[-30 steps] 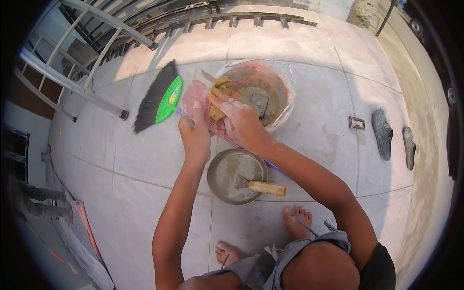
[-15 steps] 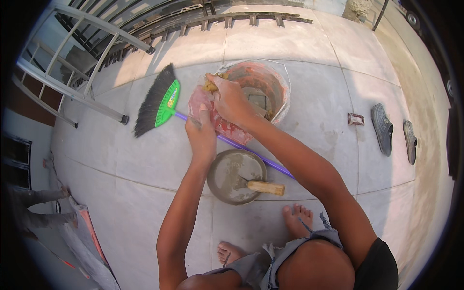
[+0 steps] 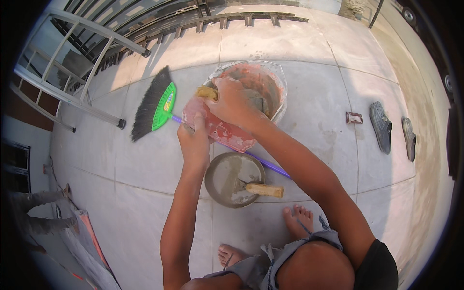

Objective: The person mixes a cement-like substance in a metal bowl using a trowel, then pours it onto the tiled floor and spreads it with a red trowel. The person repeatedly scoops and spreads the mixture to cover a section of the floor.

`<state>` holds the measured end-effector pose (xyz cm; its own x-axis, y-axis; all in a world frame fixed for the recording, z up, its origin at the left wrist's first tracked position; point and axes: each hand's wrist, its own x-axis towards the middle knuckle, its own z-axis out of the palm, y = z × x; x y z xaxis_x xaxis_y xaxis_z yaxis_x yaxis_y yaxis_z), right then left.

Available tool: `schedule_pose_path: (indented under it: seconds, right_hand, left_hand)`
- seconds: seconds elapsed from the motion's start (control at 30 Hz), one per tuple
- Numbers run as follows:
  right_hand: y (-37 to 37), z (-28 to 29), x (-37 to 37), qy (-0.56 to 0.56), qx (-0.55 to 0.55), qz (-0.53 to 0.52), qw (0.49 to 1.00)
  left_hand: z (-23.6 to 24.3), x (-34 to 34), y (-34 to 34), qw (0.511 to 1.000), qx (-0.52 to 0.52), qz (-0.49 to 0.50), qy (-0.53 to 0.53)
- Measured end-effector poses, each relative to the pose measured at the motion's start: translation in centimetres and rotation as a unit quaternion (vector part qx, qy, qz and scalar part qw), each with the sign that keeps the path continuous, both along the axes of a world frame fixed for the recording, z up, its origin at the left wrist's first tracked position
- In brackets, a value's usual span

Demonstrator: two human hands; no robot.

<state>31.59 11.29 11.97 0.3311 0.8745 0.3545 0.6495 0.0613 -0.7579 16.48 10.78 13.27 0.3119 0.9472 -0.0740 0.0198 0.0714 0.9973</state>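
1. Concrete floor [image 3: 145, 164], pale slabs with thin joints, sunlit, filling most of the view.
2. Metal ladder [image 3: 72, 92] lying at upper left, beside a dark railing [image 3: 159, 24] along the top edge.
3. Red bucket [image 3: 241, 116] tipped toward the body, resting on the floor at centre top, rim lined with clear plastic, grey mortar inside.
4. Broom [image 3: 154, 104] flat on the floor left of the bucket: black bristles, green head, purple handle running under the bucket and past the pan.
5. Round metal pan [image 3: 227, 176] just below the bucket, smeared with wet grey mortar, between the bucket and the bare feet [image 3: 297, 222].
6. Trowel [image 3: 256, 188] lying in the pan, wooden handle pointing right, blade in the mortar.
7. Pair of dark sandals [image 3: 382, 126] at far right, well apart from the work, small flat block [image 3: 354, 117] just left of them.
8. Right hand [image 3: 234, 104] over the bucket mouth, fingers closed around a yellowish wooden handle [image 3: 207, 92]; tool end hidden inside the bucket.
9. Left hand [image 3: 194, 140] on the bucket's lower left wall, fingers curled tight against it, thumb pressed upward on the side, steadying it.
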Motion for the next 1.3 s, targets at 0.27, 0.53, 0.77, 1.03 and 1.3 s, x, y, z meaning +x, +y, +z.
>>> schedule_pose_path:
  seconds: [0.27, 0.53, 0.77, 1.03, 1.3]
  right_hand:
    - [-0.5, -1.2, 3.6, 0.165, -0.129, 0.060, 0.976]
    - [1.9, -2.9, 4.2, 0.184, 0.034, -0.117, 0.975]
    - [-0.4, -2.4, 0.6, 0.012, 0.115, 0.084, 0.990]
    - [0.2, -1.9, 1.1, 0.131, 0.087, 0.074, 0.985]
    - [2.9, -2.2, 3.1, 0.111, 0.025, 0.022, 0.993]
  left_hand:
    - [-0.5, -0.1, 0.2, 0.999, -0.036, 0.005, -0.020]
    - [-0.3, -0.2, 0.6, 1.000, -0.009, -0.016, 0.011]
    - [-1.3, 0.3, 1.6, 0.999, -0.003, -0.021, -0.040]
    - [-0.8, -0.4, 1.7, 0.999, -0.014, -0.047, -0.015]
    - [-1.0, 0.1, 1.9, 0.998, -0.008, -0.063, -0.017]
